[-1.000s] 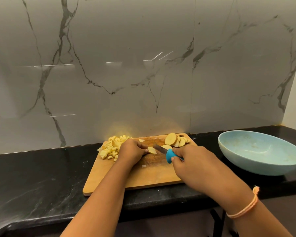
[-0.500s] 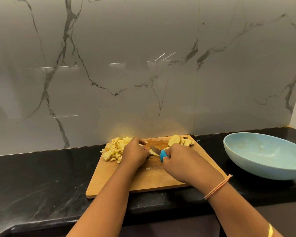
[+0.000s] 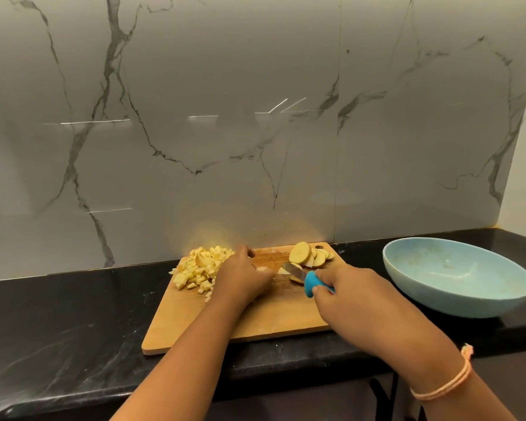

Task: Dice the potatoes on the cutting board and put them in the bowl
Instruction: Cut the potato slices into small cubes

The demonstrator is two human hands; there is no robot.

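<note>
Two hands are seen low in the middle of the frame, above a wooden cutting board (image 3: pixel 255 323). The left hand (image 3: pixel 240 279) is laid knuckles-up on the far half of the board with its fingers bent downward; it is blurred, and whether anything is pinched beneath it cannot be told. The right hand (image 3: pixel 356 296) is wrapped round the blue handle of a knife (image 3: pixel 304 276), whose blade is pointed up and left toward the left hand. A small pale potato piece (image 3: pixel 283 271) is seen at the blade, between the two hands. A thin thread band (image 3: pixel 447 387) is worn on the right wrist, at the lower right of the frame.

Just left of the left hand, a heap of diced potato (image 3: pixel 201 268) is piled on the board's far left corner, some cubes touching the hand. A fanned row of potato slices (image 3: pixel 308 256) is leaned at the far right corner, near the knife.

Right of the board, a light blue bowl (image 3: pixel 456 302) is set on the black countertop (image 3: pixel 73 329), apart from the board; no potato is seen in it. A grey veined marble wall (image 3: pixel 255 117) is filling the upper frame behind everything
</note>
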